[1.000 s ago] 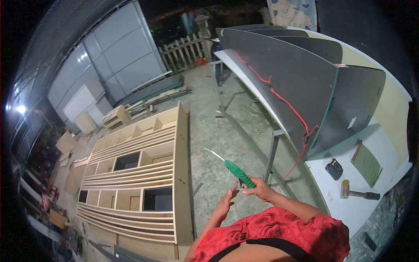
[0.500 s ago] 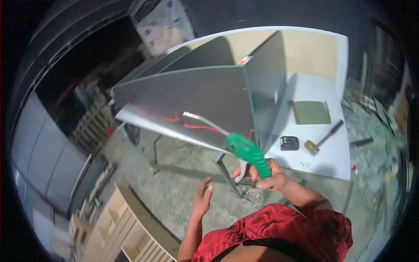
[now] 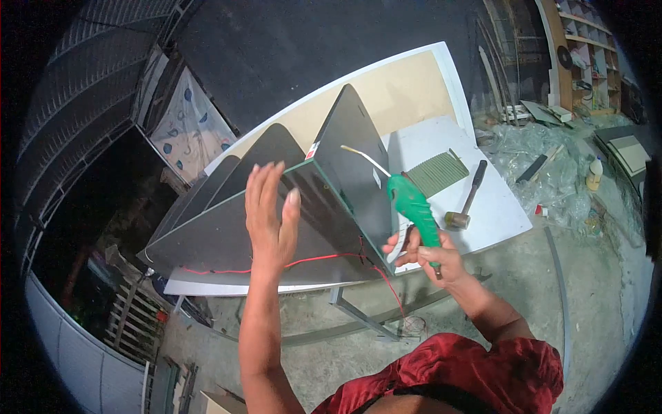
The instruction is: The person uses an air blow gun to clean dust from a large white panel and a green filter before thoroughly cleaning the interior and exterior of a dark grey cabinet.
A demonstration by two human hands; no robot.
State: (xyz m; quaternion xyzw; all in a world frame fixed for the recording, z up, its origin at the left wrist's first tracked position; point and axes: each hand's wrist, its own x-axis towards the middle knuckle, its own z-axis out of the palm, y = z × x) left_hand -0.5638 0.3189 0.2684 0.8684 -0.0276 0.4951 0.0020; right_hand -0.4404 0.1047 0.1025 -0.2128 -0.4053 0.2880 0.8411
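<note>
My right hand (image 3: 441,259) grips a green-handled tool (image 3: 412,207) with a pale curved lever under its grip and a thin bent metal rod pointing up and left. Fingers of that hand lie around the lever. My left hand (image 3: 265,221) is raised and open, fingers stretched upward, and overlaps the front of a dark grey panel box (image 3: 214,238). An upright grey divider (image 3: 352,145) rises behind the tool's rod. Along the box's front face runs a red wire (image 3: 324,258), which hangs down past the corner.
A white tabletop (image 3: 493,221) carries the box. On it lie a mallet (image 3: 472,196) and a ribbed green pad (image 3: 436,174). Clear plastic sheeting (image 3: 545,162) is heaped at the right. Metal legs (image 3: 362,314) stand below, near a coil of wire (image 3: 414,326) on the concrete floor.
My left hand has risen from below the table to in front of the box. The tool has turned more upright in my right hand. The view has shifted and turned.
</note>
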